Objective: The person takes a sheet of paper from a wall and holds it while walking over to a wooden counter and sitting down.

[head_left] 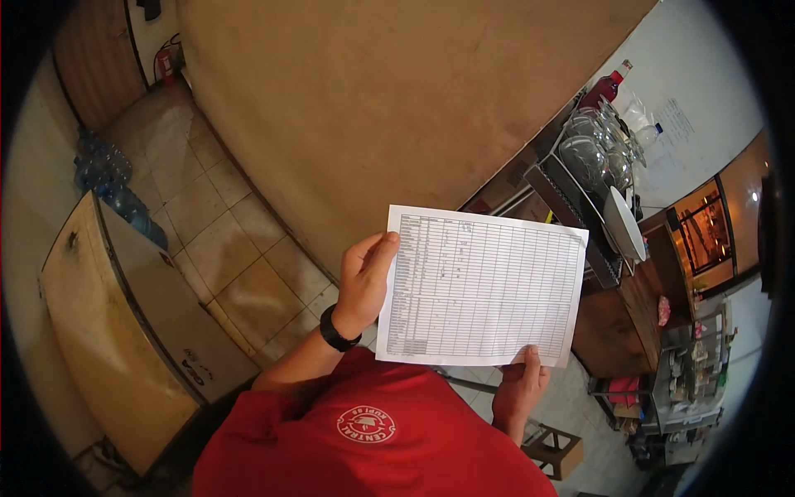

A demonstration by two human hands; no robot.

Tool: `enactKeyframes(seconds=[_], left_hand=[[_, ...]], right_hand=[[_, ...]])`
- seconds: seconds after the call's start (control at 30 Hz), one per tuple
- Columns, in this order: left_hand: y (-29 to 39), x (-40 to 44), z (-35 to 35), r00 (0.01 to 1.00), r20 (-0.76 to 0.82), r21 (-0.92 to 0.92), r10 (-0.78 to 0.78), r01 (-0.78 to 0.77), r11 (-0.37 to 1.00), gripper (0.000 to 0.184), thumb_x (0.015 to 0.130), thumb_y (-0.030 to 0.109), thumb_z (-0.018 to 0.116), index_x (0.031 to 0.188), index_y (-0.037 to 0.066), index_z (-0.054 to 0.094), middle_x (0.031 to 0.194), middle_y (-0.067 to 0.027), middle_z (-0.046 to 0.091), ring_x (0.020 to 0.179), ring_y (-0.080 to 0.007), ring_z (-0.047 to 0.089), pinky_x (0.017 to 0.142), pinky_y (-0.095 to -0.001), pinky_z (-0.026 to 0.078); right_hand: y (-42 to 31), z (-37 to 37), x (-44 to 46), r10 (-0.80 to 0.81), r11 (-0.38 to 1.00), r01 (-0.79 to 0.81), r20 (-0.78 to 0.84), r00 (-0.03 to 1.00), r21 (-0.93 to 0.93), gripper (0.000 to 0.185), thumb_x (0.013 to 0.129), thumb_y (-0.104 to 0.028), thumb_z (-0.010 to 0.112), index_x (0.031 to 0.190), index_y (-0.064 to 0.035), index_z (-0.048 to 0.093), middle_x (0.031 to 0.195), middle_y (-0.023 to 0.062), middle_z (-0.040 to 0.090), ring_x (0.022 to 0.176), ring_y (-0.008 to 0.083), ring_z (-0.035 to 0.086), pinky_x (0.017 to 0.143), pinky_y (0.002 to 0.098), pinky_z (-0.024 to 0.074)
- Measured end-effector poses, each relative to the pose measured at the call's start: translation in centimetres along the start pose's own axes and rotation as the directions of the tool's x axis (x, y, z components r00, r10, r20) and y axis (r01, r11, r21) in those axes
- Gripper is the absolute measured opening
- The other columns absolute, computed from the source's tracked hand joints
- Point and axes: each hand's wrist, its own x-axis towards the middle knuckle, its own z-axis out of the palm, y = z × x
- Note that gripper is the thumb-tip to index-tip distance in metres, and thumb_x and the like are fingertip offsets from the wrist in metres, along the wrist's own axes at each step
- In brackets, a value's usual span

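Rising brown wall (348, 99): it fills the far middle of the scene.
Tiled floor (215, 224): it lies on the left, between the brown wall and the pale chest (124, 306).
Pale chest: it is at the near left, with the letters GEA on its side; clear bottles (124, 195) are at its far end.
Metal shelf (687, 389): it is at the near right, and many small things are on it.
Red shirt (373, 439): the person wears it; it has a round white print.
Dish rack (571, 207): it is at the far right; it bears glassware (584, 157) and a white dish (623, 222).
Paper sheet (497, 290): it is in front of the shirt, held by both hands, with a printed table and some marks in the left columns.
Left hand (366, 282): it pinches the left edge of the sheet, thumb on top.
Right hand (520, 389): it pinches the near edge, close to the right corner, thumb on top.
Black wristband (338, 330): it is around the left wrist.
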Motion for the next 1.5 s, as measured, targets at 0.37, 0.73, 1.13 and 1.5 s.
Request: enactKeyframes(seconds=[0.37, 0.73, 1.13, 1.5], left_hand=[[-1.3, 0.1, 0.6, 1.0, -0.005, 0.001, 0.011, -0.011, 1.0, 0.035, 0.106, 0.025, 0.052, 0.101, -0.006, 0.067, 0.091, -0.0033, 0.07, 0.081, -0.0067, 0.06, 0.072, -0.0238, 0.046], [-2.1, 0.5, 0.8, 0.999, -0.017, -0.008, 0.034, -0.034, 0.999, 0.032, 0.106, 0.021, 0.052, 0.103, -0.006, 0.068, 0.091, -0.0034, 0.071, 0.081, -0.0069, 0.061, 0.072, -0.0236, 0.047], [-1.6, 0.7, 0.4, 1.0, -0.013, 0.038, 0.004, -0.003, 0.999, 0.03, 0.105, 0.02, 0.053, 0.098, -0.005, 0.067, 0.087, -0.0007, 0.069, 0.078, -0.0049, 0.059, 0.07, -0.0228, 0.046], [-1.3, 0.9, -0.1, 1.0, 0.001, 0.087, -0.002, 0.002, 0.996, 0.032, 0.105, 0.022, 0.054, 0.096, -0.006, 0.067, 0.082, 0.0011, 0.066, 0.074, -0.0032, 0.055, 0.066, -0.0225, 0.044]], right_hand=[[-0.1, -0.4, 0.2, -0.014, 1.0, 0.016, -0.079, 0.997, 0.022, 0.024, 0.101, -0.023, 0.057, 0.109, -0.0008, 0.06, 0.1, 0.0083, 0.067, 0.082, 0.0163, 0.064, 0.065, 0.0333, 0.0507], [-0.1, -0.5, 0.0, -0.097, 0.991, 0.101, 0.051, 0.994, -0.086, 0.024, 0.104, -0.02, 0.053, 0.098, 0.0024, 0.059, 0.08, 0.0115, 0.066, 0.063, 0.0166, 0.06, 0.057, 0.0321, 0.0491], [-0.2, -0.5, -0.4, -0.021, 0.993, 0.027, 0.062, 0.998, -0.113, 0.019, 0.104, -0.019, 0.053, 0.098, -0.0016, 0.057, 0.082, 0.0064, 0.062, 0.064, 0.0141, 0.055, 0.057, 0.0301, 0.0449], [0.1, -0.4, -0.5, -0.067, 0.992, 0.074, 0.066, 0.996, -0.104, 0.019, 0.103, -0.02, 0.054, 0.095, -0.0031, 0.058, 0.079, 0.0048, 0.061, 0.063, 0.0134, 0.055, 0.057, 0.0299, 0.0454]])
